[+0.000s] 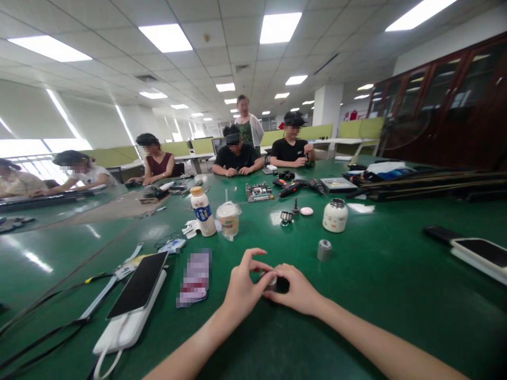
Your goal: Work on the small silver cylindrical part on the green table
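Close in front of me, my left hand [244, 282] and my right hand [299, 291] meet at a small dark and silvery round metal piece [281, 285]. My right thumb and fingers curve around its side. The left thumb and index finger pinch at its near upper edge, while other left fingers are lifted. Fingers hide much of the piece, so its exact kind is unclear. Beyond my right hand stands a small grey metal cylinder [324, 250]. Farther back is a white patterned jar [335, 216] with an uncovered metal neck.
Left of my hands lie a purple packet [195, 277] and a phone [138, 285] on a white power bank. A bottle [203, 212] and a lidded cup [228, 219] stand ahead. Farther off are a circuit board [259, 192], a power drill [291, 188] and several seated people.
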Available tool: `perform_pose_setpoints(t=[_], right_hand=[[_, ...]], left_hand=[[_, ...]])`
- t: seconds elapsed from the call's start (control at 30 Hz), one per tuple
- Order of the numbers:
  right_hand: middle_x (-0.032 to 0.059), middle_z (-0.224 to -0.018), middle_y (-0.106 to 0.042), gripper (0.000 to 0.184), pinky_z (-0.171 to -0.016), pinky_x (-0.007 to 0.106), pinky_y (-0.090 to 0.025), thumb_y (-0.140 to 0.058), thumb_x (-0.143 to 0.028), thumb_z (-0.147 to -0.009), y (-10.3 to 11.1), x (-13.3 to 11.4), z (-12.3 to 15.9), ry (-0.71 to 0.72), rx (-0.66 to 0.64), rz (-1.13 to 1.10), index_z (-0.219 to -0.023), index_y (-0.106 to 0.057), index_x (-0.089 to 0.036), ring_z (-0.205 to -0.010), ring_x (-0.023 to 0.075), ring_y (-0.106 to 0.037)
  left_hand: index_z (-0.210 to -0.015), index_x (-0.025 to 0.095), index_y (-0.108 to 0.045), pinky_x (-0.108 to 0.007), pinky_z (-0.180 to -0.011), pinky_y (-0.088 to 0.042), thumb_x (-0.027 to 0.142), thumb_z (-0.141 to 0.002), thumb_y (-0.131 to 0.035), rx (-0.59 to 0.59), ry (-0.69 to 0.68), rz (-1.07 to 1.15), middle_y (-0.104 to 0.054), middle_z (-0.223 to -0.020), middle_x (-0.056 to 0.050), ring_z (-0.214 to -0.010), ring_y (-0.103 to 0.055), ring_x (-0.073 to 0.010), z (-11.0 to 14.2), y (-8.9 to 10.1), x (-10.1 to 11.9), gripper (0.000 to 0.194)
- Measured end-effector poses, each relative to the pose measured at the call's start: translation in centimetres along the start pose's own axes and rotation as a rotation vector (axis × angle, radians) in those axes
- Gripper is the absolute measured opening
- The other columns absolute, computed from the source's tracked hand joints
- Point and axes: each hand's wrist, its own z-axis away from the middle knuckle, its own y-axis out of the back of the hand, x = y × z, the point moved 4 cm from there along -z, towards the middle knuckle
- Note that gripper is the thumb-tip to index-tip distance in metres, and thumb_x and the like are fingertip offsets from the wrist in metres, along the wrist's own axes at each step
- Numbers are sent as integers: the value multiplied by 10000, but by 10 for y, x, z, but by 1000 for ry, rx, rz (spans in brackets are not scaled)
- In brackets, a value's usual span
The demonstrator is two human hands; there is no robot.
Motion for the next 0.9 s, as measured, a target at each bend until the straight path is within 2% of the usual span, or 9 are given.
perform_pose_setpoints(t=[0.23, 0.4, 0.47, 0.53, 0.6, 0.7, 0.8, 0.9], right_hand=[[8, -847, -689, 194, -754, 311, -418, -783, -335, -758, 2, -2, 0, 1, -9, -6, -871, -681, -213, -808, 206, -595], [1, -808, -679, 171, -749, 314, -420, -771, -328, -762, 2, -3, -1, -5, -20, 1, -852, -678, -216, -794, 207, -590], [-2, -783, -674, 139, -742, 316, -425, -755, -317, -767, 2, -4, -1, -10, -33, -8, -806, -669, -216, -787, 208, -589], [2, -805, -679, 117, -760, 328, -437, -744, -277, -750, 3, -6, -1, -10, -47, -29, -824, -672, -223, -803, 216, -593], [22, -904, -686, 224, -824, 356, -451, -714, -185, -693, 6, -7, 0, 7, -47, -96, -909, -673, -225, -879, 235, -601], [62, -1087, -654, 481, -941, 401, -444, -572, -103, -633, 16, -8, 1, 36, 28, -318, -1100, -611, -212, -1029, 254, -592], [78, -1117, -650, 513, -975, 428, -437, -495, -113, -665, 26, -11, 4, 65, 149, -479, -1166, -554, -209, -1079, 251, -592], [79, -1087, -685, 414, -980, 446, -440, -528, -124, -752, 25, -20, 5, 54, 135, -431, -1153, -568, -216, -1075, 255, -616]], left_hand=[[-1082, 232, -489, -263, -722, -483, 155, -769, -700, -14, 31, -24, -757, -763, 38, -736, -705, -171, -2, 2, 1, 385], [-1032, 218, -500, -266, -705, -503, 203, -741, -749, 19, 81, 106, -736, -700, 40, -691, -706, -175, -1, -2, -9, 384], [-1033, 213, -492, -279, -712, -516, 229, -700, -793, 56, 100, 153, -721, -717, 31, -706, -705, -182, 1, -4, -15, 449], [-1062, 211, -484, -302, -744, -527, 243, -628, -849, 88, 93, 168, -727, -844, -12, -803, -708, -204, 4, -6, -20, 568], [-1101, 215, -481, -334, -806, -528, 247, -573, -884, 81, 81, 170, -720, -1002, -60, -934, -696, -234, 9, -9, -23, 664], [-1142, 229, -469, -374, -900, -507, 250, -613, -870, 35, 104, 182, -722, -1099, -76, -1024, -681, -242, 16, -14, -25, 663], [-1179, 236, -442, -363, -872, -515, 228, -676, -828, 9, 146, 191, -759, -1022, -48, -938, -709, -221, 21, -18, -28, 634], [-1201, 232, -417, -329, -794, -526, 182, -693, -795, -15, 155, 200, -776, -892, -10, -826, -717, -203, 21, -20, -32, 635]])
